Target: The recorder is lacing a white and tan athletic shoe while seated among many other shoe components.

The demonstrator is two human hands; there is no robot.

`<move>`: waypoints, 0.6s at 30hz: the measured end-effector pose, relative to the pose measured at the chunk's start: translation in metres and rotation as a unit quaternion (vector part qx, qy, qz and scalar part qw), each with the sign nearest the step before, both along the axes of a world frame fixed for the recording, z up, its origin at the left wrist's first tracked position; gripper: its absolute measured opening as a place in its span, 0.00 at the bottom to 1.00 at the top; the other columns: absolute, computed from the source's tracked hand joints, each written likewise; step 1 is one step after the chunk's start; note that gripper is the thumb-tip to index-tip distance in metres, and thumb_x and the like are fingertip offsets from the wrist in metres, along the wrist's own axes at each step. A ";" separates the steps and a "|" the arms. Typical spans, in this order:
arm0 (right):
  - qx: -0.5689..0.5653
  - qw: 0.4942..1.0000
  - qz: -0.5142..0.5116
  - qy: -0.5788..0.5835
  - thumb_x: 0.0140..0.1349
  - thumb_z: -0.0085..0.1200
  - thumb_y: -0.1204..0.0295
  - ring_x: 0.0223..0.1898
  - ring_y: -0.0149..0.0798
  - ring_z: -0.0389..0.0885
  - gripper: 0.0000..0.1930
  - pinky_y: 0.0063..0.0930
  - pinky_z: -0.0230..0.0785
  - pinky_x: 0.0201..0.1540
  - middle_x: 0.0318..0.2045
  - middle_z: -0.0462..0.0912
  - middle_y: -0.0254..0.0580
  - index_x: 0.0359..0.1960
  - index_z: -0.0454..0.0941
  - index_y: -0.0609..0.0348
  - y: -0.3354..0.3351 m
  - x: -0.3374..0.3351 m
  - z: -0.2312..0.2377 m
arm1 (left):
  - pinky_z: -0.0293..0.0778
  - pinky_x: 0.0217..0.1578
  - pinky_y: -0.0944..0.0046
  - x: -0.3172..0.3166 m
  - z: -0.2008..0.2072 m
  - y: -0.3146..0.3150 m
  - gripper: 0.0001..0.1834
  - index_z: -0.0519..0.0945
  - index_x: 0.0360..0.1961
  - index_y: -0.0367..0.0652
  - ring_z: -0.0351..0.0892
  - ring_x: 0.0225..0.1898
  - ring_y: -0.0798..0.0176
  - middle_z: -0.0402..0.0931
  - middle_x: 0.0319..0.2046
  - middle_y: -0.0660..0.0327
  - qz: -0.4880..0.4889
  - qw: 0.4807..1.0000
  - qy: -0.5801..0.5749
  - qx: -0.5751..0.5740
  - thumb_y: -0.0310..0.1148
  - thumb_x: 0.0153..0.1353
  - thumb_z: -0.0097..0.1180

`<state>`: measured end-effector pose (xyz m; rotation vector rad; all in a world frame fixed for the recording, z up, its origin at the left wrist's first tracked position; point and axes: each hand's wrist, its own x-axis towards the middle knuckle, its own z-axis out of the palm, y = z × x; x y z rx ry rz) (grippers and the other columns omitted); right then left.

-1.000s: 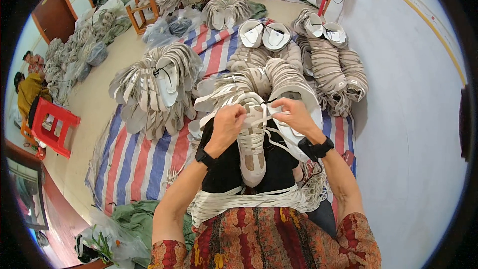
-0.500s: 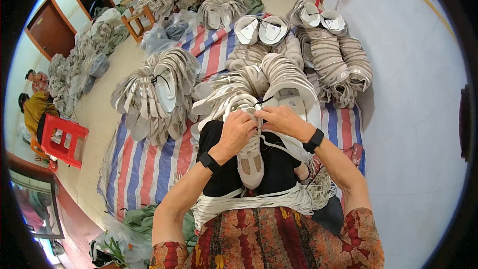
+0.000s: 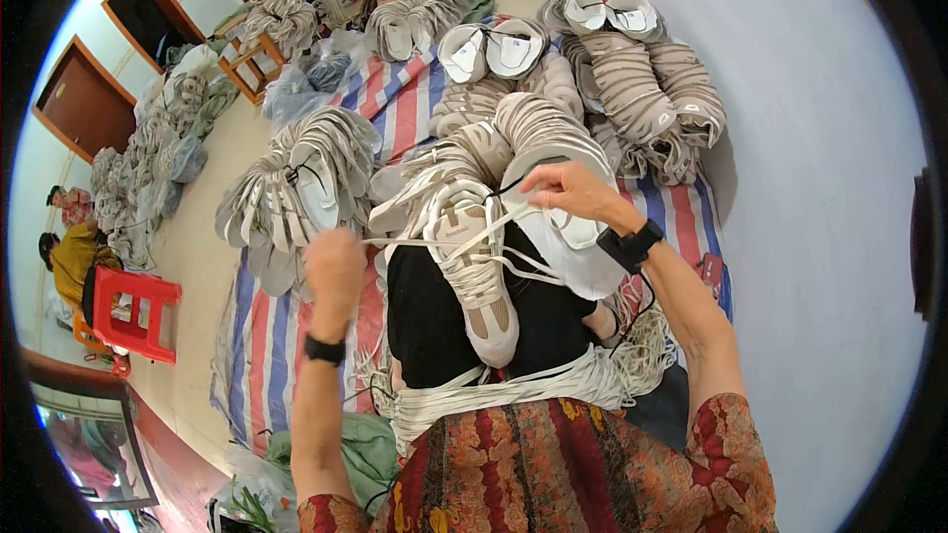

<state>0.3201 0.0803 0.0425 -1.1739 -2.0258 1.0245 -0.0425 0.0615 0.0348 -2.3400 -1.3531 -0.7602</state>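
Observation:
A beige and white shoe upper (image 3: 488, 322) lies across my lap, toe toward me, with its lace threaded through the eyelets. Off to its left, my left hand (image 3: 335, 271) is closed on one end of the white shoelace (image 3: 400, 242), which stretches taut from the upper; motion blurs the fingers. My right hand (image 3: 573, 191) pinches the other lace stretch above the upper's right side. A black cord (image 3: 506, 187) ties the upper to a strung stack of shoe uppers (image 3: 553, 128) just beyond. Loose white laces (image 3: 523, 397) drape over my lap.
Another stack of uppers (image 3: 296, 183) rests on the striped sheet (image 3: 267, 336) to the left. Further stacks (image 3: 642, 79) stand at the far right beside the pale wall (image 3: 810, 237). A red stool (image 3: 138, 311) and other people (image 3: 74, 257) are at the left.
Both hands were together at the upper's top; now they are apart. My left hand has swung out left, drawing the lace out, and my right has moved up and right.

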 end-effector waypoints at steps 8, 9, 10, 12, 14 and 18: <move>0.333 0.924 -0.168 -0.089 0.44 0.59 0.70 0.43 0.47 0.68 0.15 0.36 0.62 0.46 0.38 0.72 0.43 0.36 0.74 0.56 -0.041 -0.026 -0.013 | 0.67 0.35 0.59 -0.099 -0.054 -0.044 0.06 0.71 0.29 0.37 0.69 0.31 0.51 0.70 0.28 0.55 0.033 0.941 -0.188 -0.281 0.22 0.48 0.53; 0.331 0.924 -0.168 -0.092 0.44 0.59 0.70 0.43 0.47 0.68 0.15 0.36 0.62 0.46 0.38 0.72 0.43 0.36 0.74 0.56 -0.056 -0.032 -0.016 | 0.67 0.35 0.61 -0.078 -0.054 -0.042 0.08 0.71 0.34 0.37 0.70 0.32 0.54 0.71 0.31 0.55 -0.003 0.955 -0.178 -0.236 0.23 0.50 0.52; 0.331 0.930 -0.124 -0.102 0.44 0.59 0.71 0.43 0.48 0.67 0.14 0.37 0.61 0.47 0.39 0.71 0.45 0.35 0.74 0.56 -0.072 -0.039 -0.019 | 0.68 0.35 0.64 -0.055 -0.053 -0.037 0.11 0.71 0.39 0.37 0.71 0.34 0.57 0.71 0.33 0.54 -0.042 0.966 -0.171 -0.189 0.23 0.52 0.52; 0.333 0.933 -0.074 -0.111 0.43 0.59 0.72 0.43 0.49 0.67 0.14 0.39 0.60 0.48 0.41 0.70 0.47 0.34 0.74 0.56 -0.090 -0.052 -0.025 | 0.67 0.41 0.62 -0.024 -0.055 -0.029 0.17 0.69 0.46 0.38 0.72 0.38 0.55 0.72 0.35 0.54 -0.047 0.935 -0.261 -0.237 0.23 0.53 0.52; 0.269 0.950 -0.125 -0.101 0.42 0.60 0.72 0.44 0.51 0.66 0.12 0.40 0.59 0.48 0.42 0.68 0.48 0.31 0.74 0.57 -0.092 -0.059 -0.046 | 0.68 0.37 0.64 0.017 -0.048 -0.022 0.17 0.68 0.46 0.38 0.72 0.34 0.58 0.72 0.30 0.56 -0.087 0.901 -0.316 -0.284 0.23 0.54 0.52; 0.198 0.976 -0.086 -0.039 0.42 0.59 0.72 0.45 0.46 0.66 0.09 0.35 0.58 0.51 0.42 0.69 0.45 0.26 0.73 0.58 -0.084 -0.058 -0.060 | 0.64 0.21 0.73 0.038 -0.046 -0.014 0.17 0.66 0.48 0.39 0.67 0.20 0.72 0.67 0.18 0.68 -0.106 0.787 -0.420 -0.440 0.25 0.57 0.48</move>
